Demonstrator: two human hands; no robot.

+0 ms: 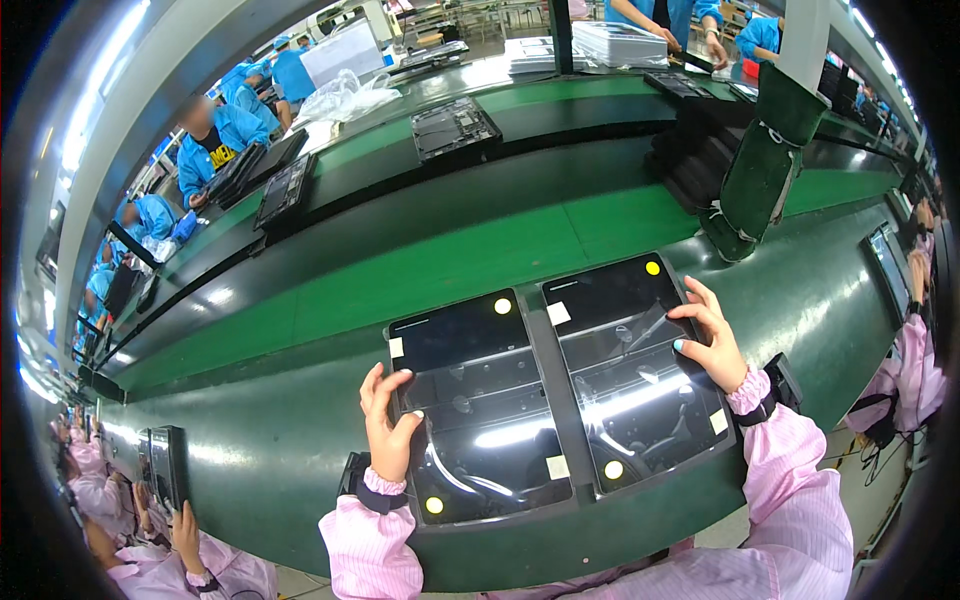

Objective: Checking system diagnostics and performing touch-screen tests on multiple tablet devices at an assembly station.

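Observation:
Two dark glossy flat panels, like tablet screens under clear film, lie side by side on the green worktop with a narrow gap between them. Yellow round stickers and pale square tabs mark both the left panel [475, 385] and the right panel [640, 370]. My left hand [390, 425] is at the left panel's outer edge, thumb and index finger apart, their tips touching its border. At the right panel's outer edge rests my right hand [715, 335], fingers spread, with thumb and index tips over the film. Neither hand closes round a panel.
Beyond the green bench [250, 440] runs a line carrying an opened device chassis [453, 128]. A green padded post [765, 160] stands at the right by stacked black trays [690, 155]. Co-workers sit close on both sides; another person [225, 140] works across the line.

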